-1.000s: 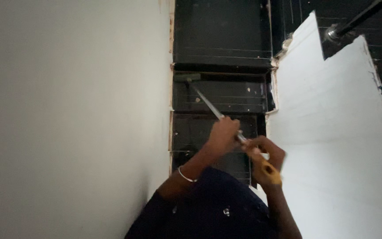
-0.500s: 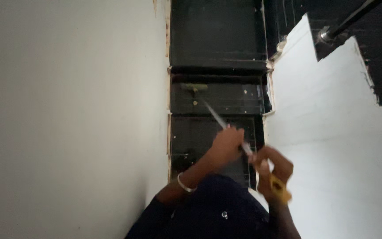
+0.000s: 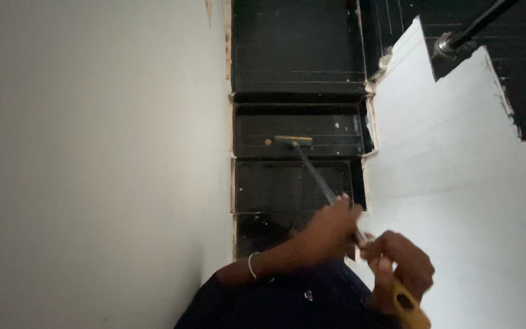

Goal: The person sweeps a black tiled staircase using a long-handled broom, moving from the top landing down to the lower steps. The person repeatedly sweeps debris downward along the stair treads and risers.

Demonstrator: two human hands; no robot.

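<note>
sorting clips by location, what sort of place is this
Most likely an indoor stairwell. Black steps run in a row between white walls, and a dark handrail is fixed to the stepped wall. Both hands, left hand and right hand, hold a long-handled tool against a step.

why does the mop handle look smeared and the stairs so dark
Head view: the mop handle and both hands, left hand and right hand, show motion blur; the black steps are dim and underexposed beside the bright white walls; the frame is also turned sideways.
</note>
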